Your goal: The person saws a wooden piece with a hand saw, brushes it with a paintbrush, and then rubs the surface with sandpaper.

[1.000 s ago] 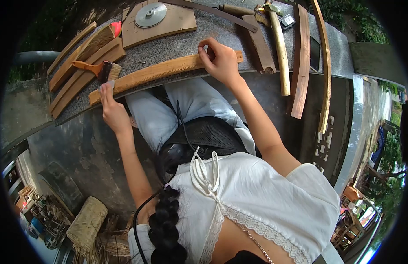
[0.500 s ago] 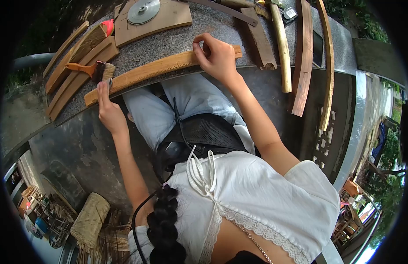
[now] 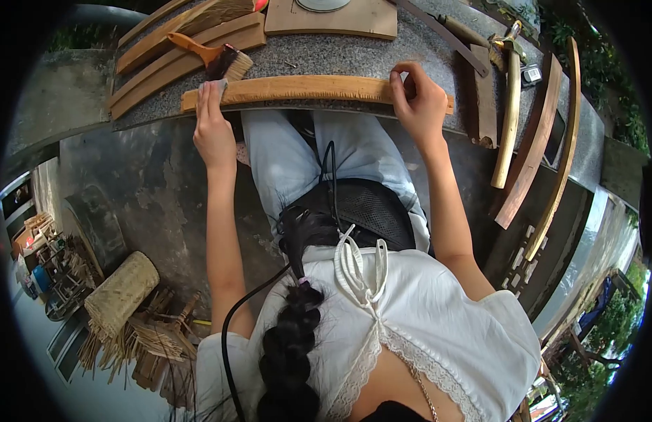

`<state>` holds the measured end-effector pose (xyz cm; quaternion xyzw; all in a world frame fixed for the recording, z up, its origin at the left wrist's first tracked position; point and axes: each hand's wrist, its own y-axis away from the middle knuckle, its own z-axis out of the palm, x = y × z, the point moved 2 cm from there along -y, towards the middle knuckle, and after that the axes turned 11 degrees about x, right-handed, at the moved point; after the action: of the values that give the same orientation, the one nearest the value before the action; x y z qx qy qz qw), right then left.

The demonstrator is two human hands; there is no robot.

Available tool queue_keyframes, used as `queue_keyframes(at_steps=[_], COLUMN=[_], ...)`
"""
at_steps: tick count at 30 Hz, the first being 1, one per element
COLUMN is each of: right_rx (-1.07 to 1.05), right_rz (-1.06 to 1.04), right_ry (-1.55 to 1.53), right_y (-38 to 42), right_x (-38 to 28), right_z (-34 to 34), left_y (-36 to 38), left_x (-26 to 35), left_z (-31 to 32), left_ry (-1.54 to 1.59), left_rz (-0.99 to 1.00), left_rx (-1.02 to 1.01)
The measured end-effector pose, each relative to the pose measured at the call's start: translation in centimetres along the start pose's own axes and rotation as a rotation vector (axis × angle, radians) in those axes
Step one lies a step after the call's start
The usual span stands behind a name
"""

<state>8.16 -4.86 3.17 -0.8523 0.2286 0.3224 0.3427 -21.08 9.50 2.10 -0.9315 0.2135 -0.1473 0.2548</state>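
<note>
A long, slightly curved strip of light wood [image 3: 305,87] lies along the near edge of the stone bench, with small dark marks along its lower side. My left hand [image 3: 215,130] is at the strip's left end, its fingers pressed together over a small grey piece [image 3: 222,85] whose kind I cannot make out. Near the strip's right end, my right hand [image 3: 421,104] has its fingers curled, thumb and fingertips against the wood. Just beyond my left fingers, a paintbrush [image 3: 212,58] with an orange handle rests on the bench.
Wooden pieces [image 3: 192,60] lie at the back left, beside a board [image 3: 333,22] bearing a grey disc. To the right are a saw blade [image 3: 445,36], a dark wood block [image 3: 482,105], a hammer [image 3: 508,119] and long strips [image 3: 533,148] overhanging the bench edge.
The view has turned, so the bench and its contents appear shifted right and the strip looks more level. Both hands stay near the strip's ends.
</note>
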Motion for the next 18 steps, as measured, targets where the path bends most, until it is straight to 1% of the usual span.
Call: queue_keyframes(at_steps=[2, 3, 4, 5, 8, 11, 14, 15, 17, 18], right_rx=[0.010, 0.019, 0.028, 0.024, 0.005, -0.006, 0.000, 0.008, 0.010, 0.013], right_rz=[-0.017, -0.024, -0.030, -0.037, -0.044, -0.050, -0.041, -0.041, -0.043, -0.049], right_ry=[0.014, 0.019, 0.027, 0.037, 0.043, 0.045, 0.037, 0.035, 0.039, 0.052], right_y=[0.0, 0.0, 0.0, 0.0, -0.1, -0.1, 0.0, 0.0, 0.0, 0.0], right_x=[0.2, 0.2, 0.3, 0.3, 0.4, 0.5, 0.4, 0.4, 0.4, 0.4], right_z=[0.2, 0.3, 0.4, 0.4, 0.5, 0.4, 0.4, 0.5, 0.5, 0.5], left_y=[-0.2, -0.2, 0.4, 0.7, 2.3, 1.2, -0.3, -0.2, 0.0, 0.1], left_x=[-1.5, -0.8, 0.6, 3.1, 7.1, 4.2, -2.1, -2.6, -3.6, -2.4], left_z=[0.2, 0.4, 1.1, 0.8, 1.5, 0.6, -0.6, -0.5, -0.2, -0.1], left_ry=[-0.009, -0.019, -0.028, 0.054, 0.190, 0.146, -0.075, -0.083, -0.088, -0.081], left_rz=[-0.044, -0.033, -0.021, -0.022, 0.104, 0.135, -0.018, -0.018, -0.210, -0.124], left_rx=[0.013, 0.046, 0.079, 0.091, 0.051, 0.007, 0.055, 0.054, 0.039, 0.083])
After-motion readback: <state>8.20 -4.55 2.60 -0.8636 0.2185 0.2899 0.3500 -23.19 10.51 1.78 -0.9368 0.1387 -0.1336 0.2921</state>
